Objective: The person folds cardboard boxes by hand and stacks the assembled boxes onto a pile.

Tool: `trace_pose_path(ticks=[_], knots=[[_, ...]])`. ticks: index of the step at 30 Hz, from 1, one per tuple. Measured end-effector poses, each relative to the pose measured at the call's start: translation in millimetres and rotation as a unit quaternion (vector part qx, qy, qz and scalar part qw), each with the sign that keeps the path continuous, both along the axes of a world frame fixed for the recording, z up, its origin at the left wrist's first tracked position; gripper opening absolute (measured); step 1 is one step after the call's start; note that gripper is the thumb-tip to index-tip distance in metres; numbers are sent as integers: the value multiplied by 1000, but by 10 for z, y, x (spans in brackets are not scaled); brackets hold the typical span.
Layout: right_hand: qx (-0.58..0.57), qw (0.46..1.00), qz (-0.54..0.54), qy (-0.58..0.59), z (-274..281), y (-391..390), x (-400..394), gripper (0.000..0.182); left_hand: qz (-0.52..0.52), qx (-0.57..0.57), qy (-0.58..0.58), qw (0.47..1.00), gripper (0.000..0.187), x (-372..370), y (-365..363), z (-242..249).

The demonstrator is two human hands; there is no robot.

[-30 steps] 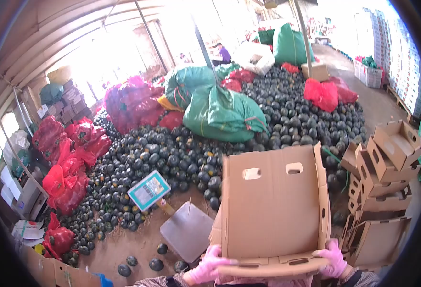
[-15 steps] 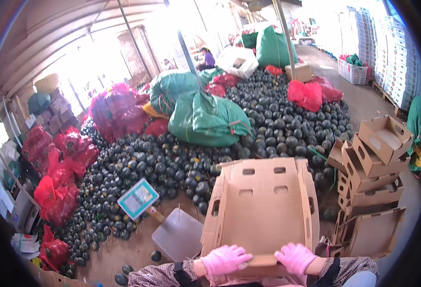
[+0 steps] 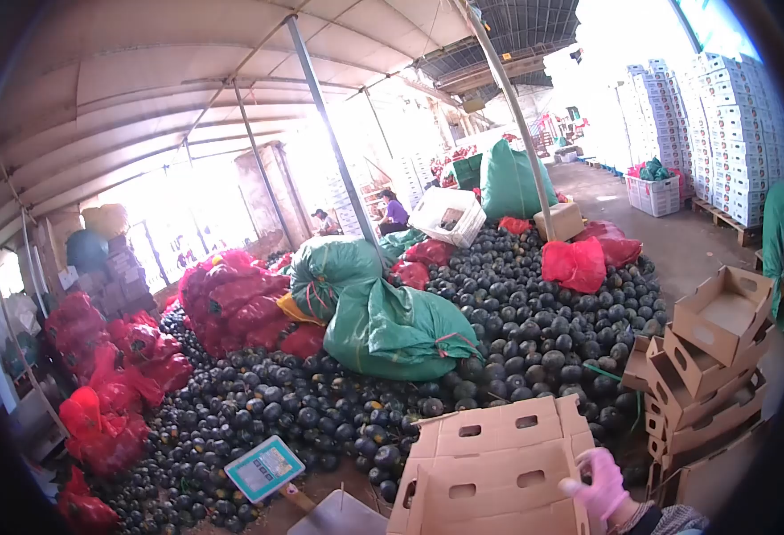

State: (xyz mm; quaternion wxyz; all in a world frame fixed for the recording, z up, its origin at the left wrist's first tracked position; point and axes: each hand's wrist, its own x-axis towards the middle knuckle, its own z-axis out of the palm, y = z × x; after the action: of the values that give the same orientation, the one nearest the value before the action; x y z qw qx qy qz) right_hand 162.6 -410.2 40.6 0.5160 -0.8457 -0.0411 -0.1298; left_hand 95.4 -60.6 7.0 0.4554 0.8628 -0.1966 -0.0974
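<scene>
A partly folded brown cardboard box (image 3: 499, 464) with oval hand holes lies at the bottom centre, its near part cut off by the frame. At its right edge is my right hand (image 3: 599, 486) in a pink glove, the fingers bent around the cardboard side panel. My left hand is out of the frame. Beyond the box spreads a large heap of dark round fruit (image 3: 534, 343). To the left of the box, a scale display (image 3: 264, 468) with a teal frame stands above a grey scale platform (image 3: 343, 515).
Folded cardboard trays (image 3: 722, 312) are stacked on the right. Green sacks (image 3: 396, 330) and red net bags (image 3: 231, 303) lie on the heap. White cartons (image 3: 735, 134) stand on a pallet at the back right. Two people sit in the distance. Metal poles (image 3: 325, 116) rise from the heap.
The view has tilted upward, so the box appears lower. My left hand has left the frame. My right hand has moved from the box's near edge to its right side.
</scene>
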Motion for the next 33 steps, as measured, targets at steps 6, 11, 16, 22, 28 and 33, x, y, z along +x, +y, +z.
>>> trace_pose_path(ticks=[6, 11, 16, 22, 28, 33], knots=[[11, 993, 92, 75, -957, -213, 425, 79, 218, 139, -372, 891, 41, 499, -27, 731], [64, 964, 231, 113, -870, -97, 335, 49, 206, 348, -228, 886, 48, 1257, 677, -1091], [212, 947, 217, 111, -615, -44, 118, 21, 212, -400, 187, 872, 44, 952, 358, -386], [164, 960, 220, 62, -651, -131, 17, 24, 234, -347, 143, 897, 44, 560, 463, -541], [248, 929, 252, 111, -669, -201, 37, 26, 242, -335, 129, 901, 45, 530, 470, -564], [291, 908, 273, 127, -755, -242, 6, 27, 235, -317, 117, 911, 45, 570, 486, -601]])
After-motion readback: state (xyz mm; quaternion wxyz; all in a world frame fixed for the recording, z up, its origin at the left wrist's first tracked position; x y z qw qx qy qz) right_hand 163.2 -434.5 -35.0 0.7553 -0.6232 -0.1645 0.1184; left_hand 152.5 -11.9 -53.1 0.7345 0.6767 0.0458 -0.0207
